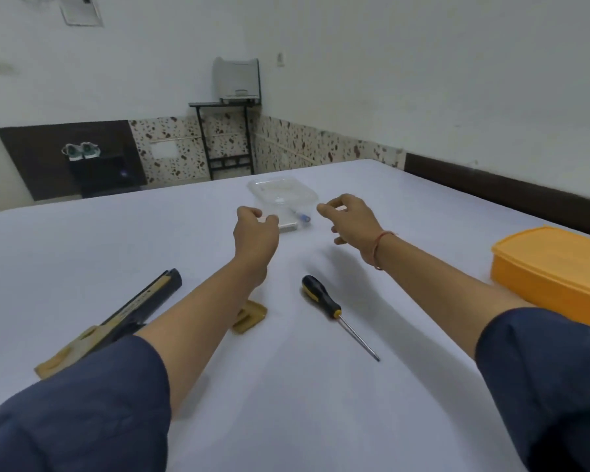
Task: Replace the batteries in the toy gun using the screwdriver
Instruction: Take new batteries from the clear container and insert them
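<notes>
While both arms stretch out over the white counter (286, 386), I see the toy gun (116, 321) lying near left, partly under the left forearm, with a tan cover piece (251, 316) just beside it. My left hand (256, 226) curls its fingers at the clear container's (283, 192) left corner; whether it touches, I cannot tell. The screwdriver (334, 311) lies near centre, untouched. My right hand (348, 219), loosely curled, holds nothing. An orange box (556, 270) sits at the right.
</notes>
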